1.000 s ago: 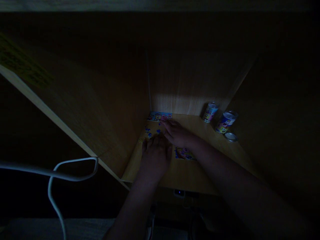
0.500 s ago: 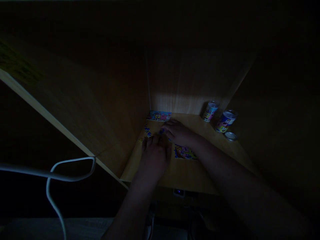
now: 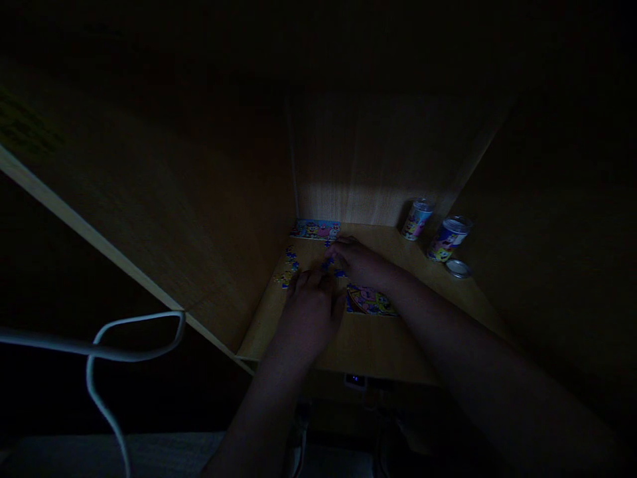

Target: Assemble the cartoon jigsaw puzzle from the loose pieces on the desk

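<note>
The light is very dim. My left hand (image 3: 311, 302) is over the wooden shelf, palm down, its fingers spread and bent beside small loose puzzle pieces (image 3: 292, 265). Further right, my right hand (image 3: 355, 259) has its fingers drawn together above more blue puzzle pieces (image 3: 327, 263); whatever lies between the fingertips is hidden. An assembled jigsaw section (image 3: 368, 301) with colourful cartoon figures lies below my right wrist, which partly covers it. Against the back wall is a cartoon picture strip (image 3: 316, 230).
Two cartoon-printed cans with clear tops, one can (image 3: 418, 219) behind the other can (image 3: 448, 239), stand at the right. A round metal lid (image 3: 458, 268) lies before them. Wooden panels enclose the shelf (image 3: 358, 342). A white cable (image 3: 139, 318) loops at the left.
My right hand has drawn slightly back, its fingers more bunched, and more blue pieces show beneath it. My left hand has shifted slightly right. The view has tilted a little.
</note>
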`<act>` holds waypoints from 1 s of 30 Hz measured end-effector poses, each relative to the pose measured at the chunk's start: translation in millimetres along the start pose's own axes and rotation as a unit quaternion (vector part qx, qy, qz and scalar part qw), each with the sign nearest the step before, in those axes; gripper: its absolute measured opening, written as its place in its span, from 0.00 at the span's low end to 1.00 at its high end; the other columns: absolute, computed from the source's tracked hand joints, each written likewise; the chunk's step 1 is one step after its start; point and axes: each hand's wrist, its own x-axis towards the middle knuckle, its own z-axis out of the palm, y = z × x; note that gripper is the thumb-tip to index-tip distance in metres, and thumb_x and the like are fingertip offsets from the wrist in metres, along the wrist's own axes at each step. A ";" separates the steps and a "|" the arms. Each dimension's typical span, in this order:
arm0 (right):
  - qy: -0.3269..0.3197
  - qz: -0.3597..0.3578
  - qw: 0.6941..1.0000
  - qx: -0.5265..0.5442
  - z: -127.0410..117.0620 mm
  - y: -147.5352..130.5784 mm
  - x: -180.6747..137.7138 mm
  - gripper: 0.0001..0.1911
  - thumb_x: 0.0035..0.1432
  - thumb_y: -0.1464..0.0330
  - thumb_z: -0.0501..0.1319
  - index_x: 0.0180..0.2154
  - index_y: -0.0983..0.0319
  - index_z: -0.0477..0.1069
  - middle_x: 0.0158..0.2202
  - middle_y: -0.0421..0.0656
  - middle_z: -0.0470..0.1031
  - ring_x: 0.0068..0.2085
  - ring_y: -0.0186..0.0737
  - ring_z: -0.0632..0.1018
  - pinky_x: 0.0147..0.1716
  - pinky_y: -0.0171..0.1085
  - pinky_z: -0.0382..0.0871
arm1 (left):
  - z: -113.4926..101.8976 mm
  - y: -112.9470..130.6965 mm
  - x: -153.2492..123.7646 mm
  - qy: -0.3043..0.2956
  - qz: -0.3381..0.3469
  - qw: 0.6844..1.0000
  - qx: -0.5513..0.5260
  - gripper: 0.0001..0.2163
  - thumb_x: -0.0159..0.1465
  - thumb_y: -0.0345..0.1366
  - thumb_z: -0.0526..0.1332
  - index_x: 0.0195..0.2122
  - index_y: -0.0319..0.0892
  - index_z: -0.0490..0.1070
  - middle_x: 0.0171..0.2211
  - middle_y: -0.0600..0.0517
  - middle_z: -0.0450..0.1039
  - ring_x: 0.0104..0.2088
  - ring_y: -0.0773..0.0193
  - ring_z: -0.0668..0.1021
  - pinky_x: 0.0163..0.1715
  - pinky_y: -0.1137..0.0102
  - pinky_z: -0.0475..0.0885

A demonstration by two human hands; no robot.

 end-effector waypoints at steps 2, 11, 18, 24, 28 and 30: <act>0.019 0.012 1.000 -0.015 -0.4 4.5 -0.7 0.15 0.73 0.77 0.55 0.52 0.66 0.79 0.55 0.56 0.80 0.56 0.50 0.76 0.61 0.48 0.70 | 0.1 -0.6 0.1 0.008 -0.010 1.000 0.004 0.13 0.75 0.39 0.63 0.56 0.39 0.77 0.58 0.39 0.77 0.58 0.44 0.77 0.64 0.49 0.69; -0.007 0.015 0.999 -0.051 -3.7 8.4 -1.8 0.08 0.70 0.75 0.64 0.45 0.62 0.82 0.47 0.51 0.82 0.51 0.50 0.79 0.57 0.48 0.70 | -2.3 -1.3 2.2 0.028 -0.048 0.998 0.040 0.09 0.75 0.37 0.61 0.48 0.40 0.80 0.55 0.40 0.80 0.53 0.43 0.78 0.59 0.49 0.72; 0.008 -0.002 0.999 -0.039 -1.4 6.7 -2.6 0.07 0.71 0.71 0.64 0.47 0.62 0.81 0.48 0.50 0.81 0.51 0.49 0.78 0.57 0.47 0.70 | -6.6 -0.1 4.2 0.023 -0.060 0.997 0.050 0.09 0.74 0.35 0.60 0.42 0.41 0.80 0.50 0.39 0.81 0.49 0.45 0.80 0.54 0.50 0.74; 0.017 -0.021 0.999 -0.033 9.2 -1.7 1.7 0.13 0.70 0.76 0.61 0.47 0.61 0.83 0.50 0.50 0.80 0.54 0.49 0.77 0.58 0.48 0.70 | -6.7 1.0 4.7 0.016 -0.067 0.996 0.058 0.09 0.74 0.35 0.60 0.40 0.41 0.79 0.44 0.41 0.82 0.47 0.45 0.81 0.50 0.53 0.74; 0.024 -0.012 0.999 -0.035 14.5 -2.0 4.3 0.16 0.65 0.82 0.60 0.47 0.63 0.83 0.50 0.51 0.80 0.56 0.49 0.75 0.59 0.47 0.70 | -3.2 -0.6 5.1 0.024 -0.048 0.997 0.056 0.08 0.74 0.34 0.60 0.42 0.41 0.79 0.43 0.42 0.82 0.45 0.48 0.81 0.50 0.55 0.74; 0.030 -0.003 0.999 -0.022 15.9 -1.9 4.3 0.16 0.64 0.82 0.61 0.46 0.63 0.82 0.50 0.51 0.79 0.56 0.49 0.75 0.60 0.47 0.69 | -2.4 -1.1 5.1 0.029 -0.042 0.997 0.053 0.07 0.74 0.34 0.60 0.42 0.42 0.79 0.43 0.42 0.82 0.45 0.48 0.81 0.50 0.56 0.74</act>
